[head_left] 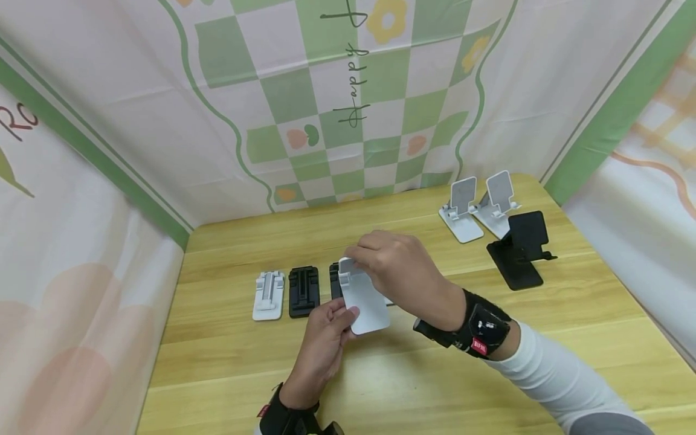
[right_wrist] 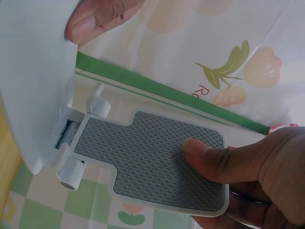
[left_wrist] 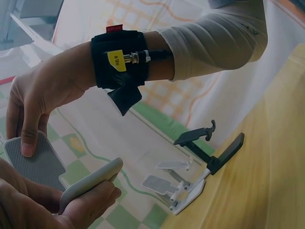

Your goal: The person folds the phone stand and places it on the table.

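Head view: fingers (head_left: 363, 256) hold white stand (head_left: 367, 304); cloth (head_left: 380, 84) seemingly reads "Happy".

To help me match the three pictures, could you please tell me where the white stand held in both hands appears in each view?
Head: white stand just below centre, between left hand and right hand.
Left wrist: lower left.
Right wrist: from the left edge past centre, grey pad facing the camera.
Shared landmark: green-and-white checked cloth.
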Motion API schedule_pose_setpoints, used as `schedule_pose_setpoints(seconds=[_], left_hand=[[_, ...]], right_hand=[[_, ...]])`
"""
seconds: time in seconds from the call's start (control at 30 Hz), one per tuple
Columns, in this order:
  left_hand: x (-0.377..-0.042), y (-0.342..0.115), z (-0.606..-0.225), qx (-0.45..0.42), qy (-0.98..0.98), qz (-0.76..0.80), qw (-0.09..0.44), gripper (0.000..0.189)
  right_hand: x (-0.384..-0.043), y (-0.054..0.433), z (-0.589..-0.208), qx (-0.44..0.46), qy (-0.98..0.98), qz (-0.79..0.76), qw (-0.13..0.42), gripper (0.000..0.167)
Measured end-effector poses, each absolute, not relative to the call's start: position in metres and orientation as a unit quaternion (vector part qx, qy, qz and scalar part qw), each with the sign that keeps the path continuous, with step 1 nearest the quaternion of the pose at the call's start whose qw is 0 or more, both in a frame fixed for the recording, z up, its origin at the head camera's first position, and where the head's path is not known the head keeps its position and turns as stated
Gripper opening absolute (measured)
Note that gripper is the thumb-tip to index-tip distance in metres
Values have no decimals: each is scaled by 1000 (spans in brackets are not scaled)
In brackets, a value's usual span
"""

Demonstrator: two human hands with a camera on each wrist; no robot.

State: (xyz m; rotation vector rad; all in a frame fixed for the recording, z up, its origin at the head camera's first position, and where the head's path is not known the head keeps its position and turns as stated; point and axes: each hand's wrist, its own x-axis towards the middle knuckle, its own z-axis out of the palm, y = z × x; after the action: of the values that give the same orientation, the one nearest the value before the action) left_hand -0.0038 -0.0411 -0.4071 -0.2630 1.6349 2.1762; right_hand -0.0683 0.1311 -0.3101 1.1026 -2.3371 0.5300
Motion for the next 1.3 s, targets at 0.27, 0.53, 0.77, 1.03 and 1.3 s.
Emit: schedule_pose_setpoints(seconds=[0.27, 0.53, 0.77, 1.03, 1.3], left_hand=[[-4, -41, -407, -91, 586, 780, 199, 45], [-5, -42, -406, -103, 584, 781, 198, 46], [-6, -42, -405, -99, 584, 783, 191, 46], [-6, -43, -404, -98, 581, 789, 177, 46], [-7, -47, -400, -89, 579, 793, 166, 45]], right_hand=[[-67, 131, -312, 405, -857, 200, 246, 28], [-64, 130, -314, 418, -847, 191, 266, 26], [-55, 131, -321, 425, -833, 179, 304, 26], [-40, 131, -337, 433, -818, 166, 339, 32], [-30, 128, -350, 432, -805, 162, 374, 26]])
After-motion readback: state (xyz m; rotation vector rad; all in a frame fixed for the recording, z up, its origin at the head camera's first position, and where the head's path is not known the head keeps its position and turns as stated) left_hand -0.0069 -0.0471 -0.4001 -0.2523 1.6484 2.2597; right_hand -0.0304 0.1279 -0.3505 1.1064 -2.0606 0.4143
